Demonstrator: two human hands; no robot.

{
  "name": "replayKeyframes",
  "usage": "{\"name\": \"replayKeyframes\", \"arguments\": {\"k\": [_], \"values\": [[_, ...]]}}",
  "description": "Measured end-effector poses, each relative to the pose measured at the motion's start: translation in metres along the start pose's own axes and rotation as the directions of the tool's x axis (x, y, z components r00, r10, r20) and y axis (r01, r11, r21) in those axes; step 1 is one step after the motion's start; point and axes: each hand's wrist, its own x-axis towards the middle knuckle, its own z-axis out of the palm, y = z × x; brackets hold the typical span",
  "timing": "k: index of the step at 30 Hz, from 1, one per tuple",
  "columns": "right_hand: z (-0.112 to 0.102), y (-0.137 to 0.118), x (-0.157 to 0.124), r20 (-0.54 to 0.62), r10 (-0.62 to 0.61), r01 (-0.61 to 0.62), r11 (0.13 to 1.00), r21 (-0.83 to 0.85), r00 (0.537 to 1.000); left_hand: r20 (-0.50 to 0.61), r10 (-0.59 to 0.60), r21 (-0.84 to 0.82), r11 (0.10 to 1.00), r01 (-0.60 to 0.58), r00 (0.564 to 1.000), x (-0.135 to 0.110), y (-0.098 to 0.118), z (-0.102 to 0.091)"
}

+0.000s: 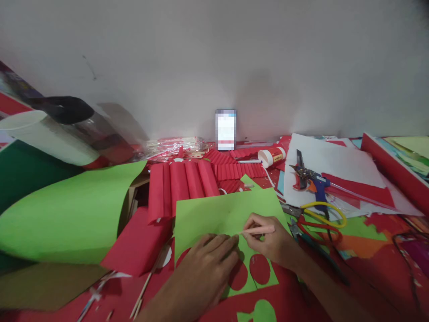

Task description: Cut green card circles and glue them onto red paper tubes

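A sheet of light green paper (208,212) lies in front of me, with round red patches (259,269) along its near side; whether these are holes or red discs I cannot tell. My left hand (214,257) rests flat on the sheet, fingers stretched out. Pinched in my right hand (268,237) is a pale pink pen (263,230), its tip at the paper close to my left fingertips. A small green paper cut-out (264,311) lies at the near edge on the red surface.
Red paper rolls (194,179) and a curled green sheet (67,210) sit left. Right are yellow-handled scissors (324,213), red-handled pliers (318,228) and a blue glue gun (320,184) on white paper (338,156). A lit phone (226,129) leans against the wall; a white-capped container (272,156) lies nearby.
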Motion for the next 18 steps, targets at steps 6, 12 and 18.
{"name": "replayKeyframes", "arguments": {"k": [6, 12, 18], "values": [[-0.0012, -0.0028, -0.0004, 0.014, 0.001, -0.001, 1.000, 0.008, 1.000, -0.012, 0.011, 0.003, 1.000, -0.011, 1.000, -0.0001, -0.0014, -0.0003], [-0.0021, -0.0040, -0.0002, 0.018, 0.024, -0.024, 1.000, 0.004, 1.000, -0.020, 0.022, 0.000, 1.000, -0.022, 1.000, -0.0010, -0.0023, 0.0031], [-0.0022, -0.0005, -0.0013, 0.016, 0.058, -0.059, 0.998, 0.015, 0.998, -0.059, 0.029, 0.013, 1.000, -0.028, 0.998, -0.0012, -0.0031, 0.0031]]}}
